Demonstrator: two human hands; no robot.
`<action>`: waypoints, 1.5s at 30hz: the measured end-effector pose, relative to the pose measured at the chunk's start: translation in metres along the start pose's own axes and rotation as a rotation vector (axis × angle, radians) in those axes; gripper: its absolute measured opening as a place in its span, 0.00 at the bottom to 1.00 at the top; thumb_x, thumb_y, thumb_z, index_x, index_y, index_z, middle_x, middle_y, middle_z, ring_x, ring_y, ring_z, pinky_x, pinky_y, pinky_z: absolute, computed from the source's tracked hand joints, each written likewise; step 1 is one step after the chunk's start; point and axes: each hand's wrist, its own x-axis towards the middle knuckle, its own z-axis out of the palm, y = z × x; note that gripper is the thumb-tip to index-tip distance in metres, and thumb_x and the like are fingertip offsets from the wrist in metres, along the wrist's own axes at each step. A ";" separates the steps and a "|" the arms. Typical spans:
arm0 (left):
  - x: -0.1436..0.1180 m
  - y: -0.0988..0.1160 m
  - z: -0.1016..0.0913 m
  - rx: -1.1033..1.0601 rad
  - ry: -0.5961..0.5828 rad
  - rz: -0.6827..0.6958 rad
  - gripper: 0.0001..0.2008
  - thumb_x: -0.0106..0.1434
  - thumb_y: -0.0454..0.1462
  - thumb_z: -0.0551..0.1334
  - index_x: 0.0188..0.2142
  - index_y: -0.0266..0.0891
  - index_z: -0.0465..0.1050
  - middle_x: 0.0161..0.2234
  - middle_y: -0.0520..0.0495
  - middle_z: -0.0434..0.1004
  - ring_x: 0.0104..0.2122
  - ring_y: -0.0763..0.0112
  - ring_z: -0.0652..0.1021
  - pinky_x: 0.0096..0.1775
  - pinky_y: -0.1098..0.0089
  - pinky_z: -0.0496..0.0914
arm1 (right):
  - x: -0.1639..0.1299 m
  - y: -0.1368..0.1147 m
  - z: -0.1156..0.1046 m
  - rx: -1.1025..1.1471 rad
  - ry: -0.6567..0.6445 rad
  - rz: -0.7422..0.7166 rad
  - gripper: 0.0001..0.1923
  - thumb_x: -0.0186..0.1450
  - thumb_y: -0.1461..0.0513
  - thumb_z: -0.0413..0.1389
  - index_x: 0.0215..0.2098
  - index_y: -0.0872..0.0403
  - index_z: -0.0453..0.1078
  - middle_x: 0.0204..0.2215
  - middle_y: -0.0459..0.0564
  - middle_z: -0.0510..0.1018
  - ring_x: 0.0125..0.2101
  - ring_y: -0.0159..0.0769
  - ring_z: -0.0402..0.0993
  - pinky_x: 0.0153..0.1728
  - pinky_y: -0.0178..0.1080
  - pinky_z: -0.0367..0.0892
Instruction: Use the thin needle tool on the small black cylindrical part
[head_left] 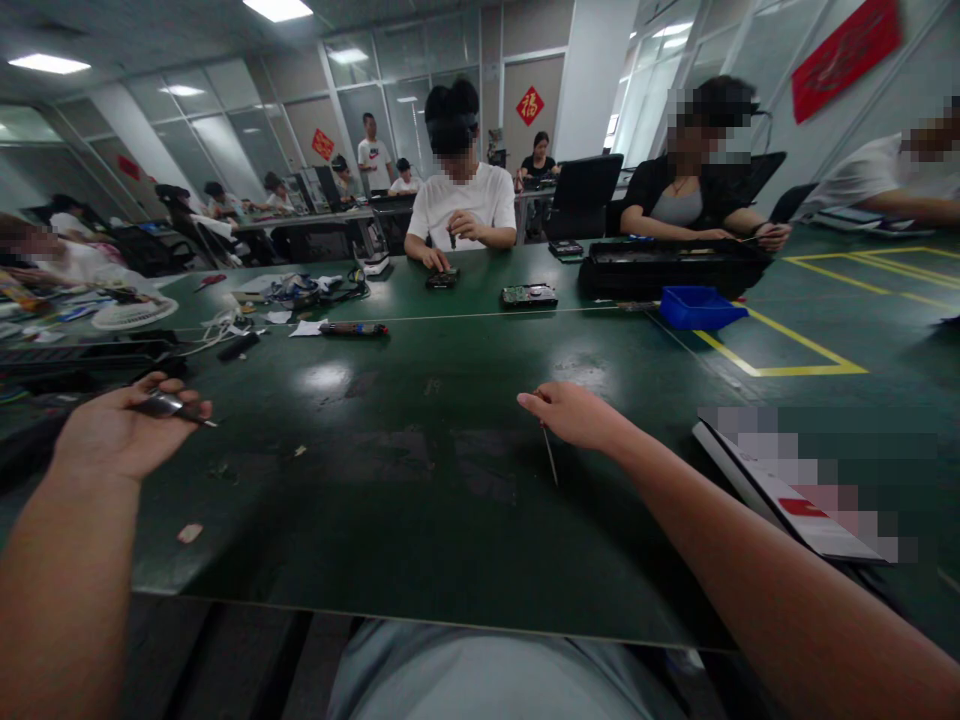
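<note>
Over the green table [420, 480], the left hand [120, 430] pinches a dark tool [169, 407] while the right hand [574, 412] pinches a thin rod [550, 458].

The person at the near edge is wearing nothing on either arm: both forearms are showing bare from the lower frame right out to the wrists, with no sleeve, cuff, watch, band or glove. The left hand [120, 425] and the right hand [574, 412] are likewise showing bare, with no rings that can be made out. Low down at the middle, a stretch of pale, light grey cloth is showing where the lap or trunk is sitting; it is looking smooth and plain, with no print or seam clear enough to tell. Nothing else of the clothing is coming into view.
</note>
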 end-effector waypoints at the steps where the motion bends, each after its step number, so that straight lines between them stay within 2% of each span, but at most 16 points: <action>1: -0.007 0.000 0.012 -0.095 -0.082 -0.090 0.11 0.64 0.25 0.45 0.30 0.36 0.60 0.23 0.50 0.64 0.26 0.70 0.67 0.37 0.63 0.70 | -0.001 0.000 0.000 0.027 0.031 -0.008 0.23 0.71 0.48 0.46 0.26 0.52 0.69 0.26 0.52 0.78 0.27 0.39 0.73 0.29 0.40 0.61; 3: -0.019 -0.001 0.035 -0.200 -0.235 -0.183 0.09 0.64 0.26 0.48 0.31 0.37 0.61 0.24 0.51 0.64 0.26 0.71 0.68 0.38 0.63 0.72 | -0.002 0.000 0.001 0.092 0.086 -0.020 0.23 0.70 0.48 0.46 0.26 0.52 0.68 0.25 0.51 0.77 0.26 0.38 0.72 0.28 0.40 0.60; 7: -0.046 -0.011 0.085 -0.203 -0.499 -0.211 0.09 0.62 0.25 0.52 0.36 0.38 0.66 0.27 0.50 0.67 0.27 0.71 0.70 0.37 0.65 0.74 | -0.002 0.000 0.002 0.192 0.169 -0.045 0.23 0.70 0.47 0.45 0.27 0.52 0.67 0.25 0.49 0.77 0.25 0.36 0.71 0.27 0.39 0.59; 11: -0.073 -0.025 0.133 -0.220 -0.696 -0.316 0.11 0.58 0.26 0.54 0.39 0.36 0.69 0.28 0.49 0.66 0.28 0.70 0.71 0.35 0.64 0.74 | -0.002 -0.001 0.002 0.231 0.274 -0.052 0.23 0.71 0.47 0.45 0.26 0.51 0.66 0.25 0.49 0.76 0.27 0.37 0.71 0.28 0.39 0.58; 16: -0.108 -0.041 0.183 -0.184 -0.920 -0.411 0.15 0.52 0.26 0.55 0.40 0.37 0.67 0.29 0.49 0.65 0.28 0.71 0.71 0.36 0.63 0.72 | -0.006 -0.005 0.001 0.336 0.402 -0.015 0.20 0.70 0.48 0.46 0.30 0.52 0.67 0.26 0.49 0.76 0.29 0.38 0.71 0.30 0.39 0.59; 19: -0.131 -0.053 0.207 -0.106 -1.034 -0.366 0.15 0.51 0.28 0.54 0.38 0.38 0.67 0.30 0.48 0.67 0.29 0.68 0.72 0.41 0.58 0.72 | -0.005 -0.004 0.004 0.401 0.466 -0.024 0.18 0.70 0.49 0.46 0.34 0.52 0.68 0.26 0.49 0.75 0.29 0.38 0.71 0.31 0.39 0.60; 21: -0.146 -0.064 0.219 -0.008 -1.078 -0.229 0.13 0.52 0.30 0.52 0.38 0.39 0.67 0.31 0.47 0.68 0.31 0.66 0.73 0.44 0.56 0.72 | -0.003 -0.002 0.007 0.435 0.494 -0.040 0.17 0.70 0.49 0.47 0.37 0.52 0.68 0.27 0.48 0.75 0.29 0.38 0.71 0.31 0.39 0.61; 23: -0.156 -0.078 0.226 0.171 -1.118 -0.016 0.14 0.54 0.31 0.54 0.41 0.39 0.67 0.33 0.45 0.71 0.36 0.63 0.75 0.47 0.56 0.71 | -0.001 0.001 0.010 0.462 0.505 -0.051 0.16 0.70 0.49 0.47 0.39 0.52 0.67 0.29 0.48 0.75 0.30 0.38 0.72 0.32 0.39 0.62; 26: -0.161 -0.101 0.229 0.538 -1.141 0.316 0.25 0.51 0.28 0.59 0.50 0.40 0.66 0.42 0.43 0.74 0.43 0.58 0.75 0.49 0.56 0.70 | 0.000 0.001 0.012 0.478 0.492 -0.060 0.14 0.70 0.51 0.48 0.41 0.51 0.67 0.32 0.49 0.76 0.31 0.38 0.72 0.33 0.39 0.63; 29: -0.152 -0.123 0.225 0.750 -1.090 0.512 0.28 0.54 0.25 0.57 0.55 0.40 0.65 0.47 0.39 0.73 0.47 0.56 0.74 0.50 0.56 0.69 | -0.004 -0.003 0.010 0.425 0.474 -0.063 0.15 0.70 0.52 0.47 0.39 0.52 0.69 0.30 0.49 0.77 0.31 0.39 0.72 0.32 0.39 0.62; 33: -0.131 -0.140 0.221 0.765 -1.036 0.623 0.19 0.62 0.27 0.58 0.52 0.39 0.70 0.49 0.37 0.73 0.51 0.54 0.73 0.54 0.53 0.68 | -0.010 -0.009 0.005 0.335 0.502 -0.069 0.20 0.69 0.48 0.49 0.30 0.52 0.71 0.24 0.48 0.75 0.26 0.37 0.70 0.29 0.39 0.59; 37: -0.119 -0.142 0.222 0.687 -1.020 0.715 0.17 0.61 0.28 0.62 0.49 0.42 0.74 0.51 0.42 0.74 0.54 0.57 0.73 0.60 0.53 0.63 | -0.013 -0.010 0.006 0.468 0.552 -0.132 0.17 0.70 0.50 0.49 0.33 0.53 0.70 0.24 0.47 0.75 0.25 0.36 0.70 0.29 0.39 0.62; 42: -0.120 -0.138 0.220 0.618 -0.915 0.681 0.20 0.62 0.29 0.64 0.54 0.41 0.73 0.53 0.42 0.75 0.54 0.59 0.74 0.59 0.55 0.65 | -0.011 -0.008 0.009 0.681 0.553 -0.234 0.14 0.68 0.51 0.50 0.39 0.52 0.70 0.29 0.49 0.78 0.29 0.36 0.74 0.35 0.41 0.69; 45: -0.122 -0.136 0.219 0.624 -0.902 0.657 0.19 0.62 0.31 0.65 0.53 0.41 0.74 0.52 0.42 0.76 0.54 0.58 0.74 0.59 0.54 0.65 | -0.010 -0.007 0.012 0.718 0.513 -0.256 0.15 0.68 0.51 0.51 0.41 0.53 0.70 0.31 0.50 0.80 0.31 0.37 0.76 0.37 0.43 0.71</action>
